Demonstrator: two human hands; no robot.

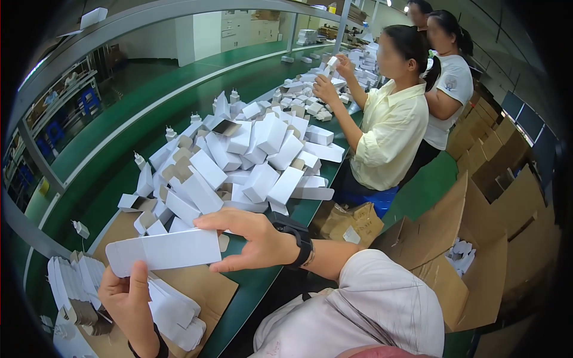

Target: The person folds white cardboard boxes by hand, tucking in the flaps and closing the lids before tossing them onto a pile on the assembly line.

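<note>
A long white paper box [179, 249] with a rounded flap at its left end is held in front of me over the bench. My left hand [128, 298] pinches its lower left edge, the thumb pressed on the front. At the other end, my right hand [253, 235] grips the box, fingers along the top edge and thumb near the lower right corner. Below lies a stack of flat white box blanks [176, 313] on a brown cardboard sheet [212, 286]. More folded blanks [74, 277] stand in a bundle left of my left hand.
A large heap of white boxes [239, 155] fills the green bench beyond my hands. White plug adapters [80, 229] stand along its left side. A co-worker in a pale yellow shirt [391, 128] handles a small white item; others stand behind. An opened cardboard carton [453, 256] is at the right.
</note>
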